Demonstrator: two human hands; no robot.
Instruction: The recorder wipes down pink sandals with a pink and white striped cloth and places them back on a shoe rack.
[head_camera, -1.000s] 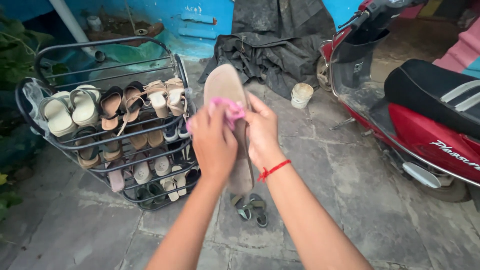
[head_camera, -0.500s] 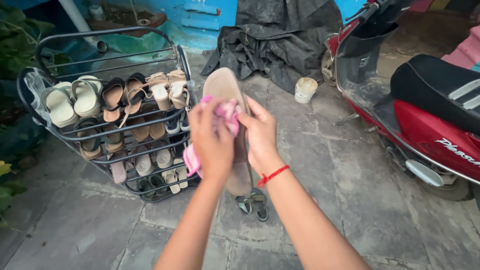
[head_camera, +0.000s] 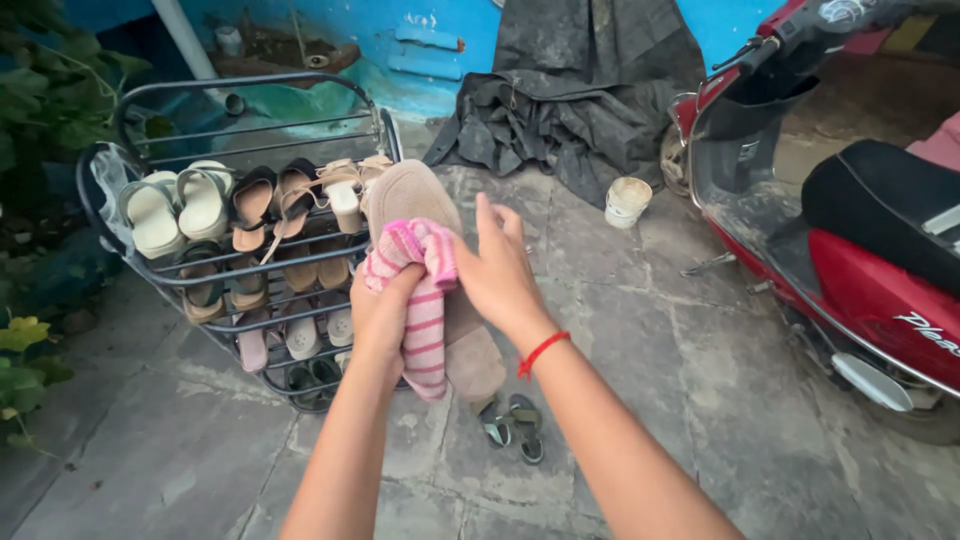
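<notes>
I hold a tan flat sandal (head_camera: 411, 194) sole-up in front of me, tilted toward the left. My right hand (head_camera: 500, 272) grips its right side near the middle, a red thread around that wrist. My left hand (head_camera: 381, 312) is closed on a pink and white striped cloth (head_camera: 425, 310), which drapes over the sole and hangs down. Below the hands, a pair of small grey-green sandals (head_camera: 512, 424) lies on the stone floor.
A black metal shoe rack (head_camera: 250, 262) full of sandals stands at left, with green plants beside it. A red scooter (head_camera: 850, 240) is parked at right. A dark tarp (head_camera: 570, 110) and a small white bucket (head_camera: 627, 201) lie by the blue wall.
The sandal has tilted to the left and lower. The cloth has slid down over the sole and now hangs unfolded from my left hand. The view shifted slightly.
</notes>
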